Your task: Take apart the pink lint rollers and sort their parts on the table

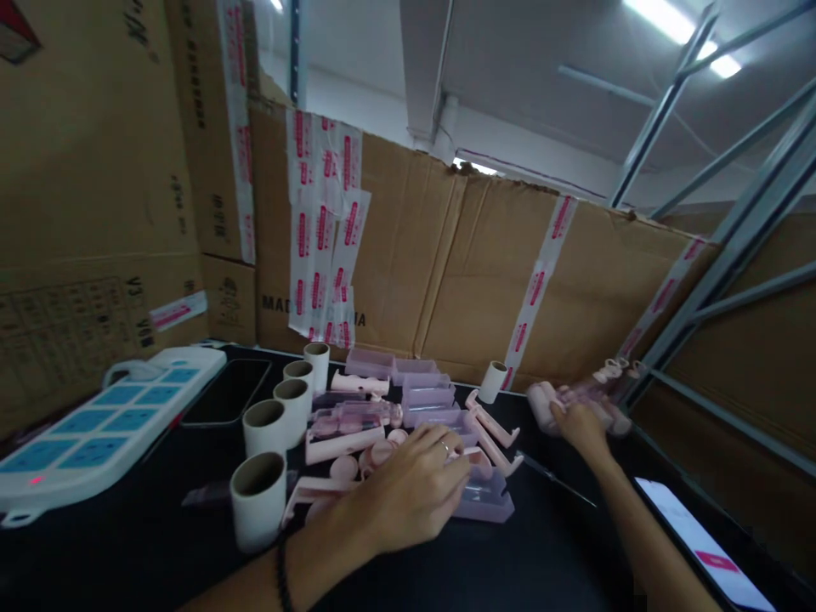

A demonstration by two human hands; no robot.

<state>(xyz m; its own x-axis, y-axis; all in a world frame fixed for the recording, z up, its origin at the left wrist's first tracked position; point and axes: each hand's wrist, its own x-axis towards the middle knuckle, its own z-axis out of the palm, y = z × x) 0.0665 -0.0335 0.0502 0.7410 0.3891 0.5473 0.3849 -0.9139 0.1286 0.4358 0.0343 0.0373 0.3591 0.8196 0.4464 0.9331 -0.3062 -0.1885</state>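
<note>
My left hand (417, 484), with a ring and a dark wristband, is curled over the parts in the middle of the table. Its fingers are closed on a pale pink plastic part (473, 456), mostly hidden by the hand. Under and around it lie pink round caps (344, 468), long pink bracket-like pieces (344, 444) and clear lilac trays (488, 501). At the far right, my right hand (579, 427) is closed around a pink cylindrical item (541, 406) beside several similar ones with loops (610, 371). Its far fingers are hidden.
Several white cardboard tubes (260, 510) stand on the left; another tube (493, 382) stands at the back. A power strip (108, 429) and a dark phone (228, 393) lie left. A thin screwdriver-like tool (561, 481) and a lit phone (701, 544) lie right. Cardboard walls (408, 246) enclose the table.
</note>
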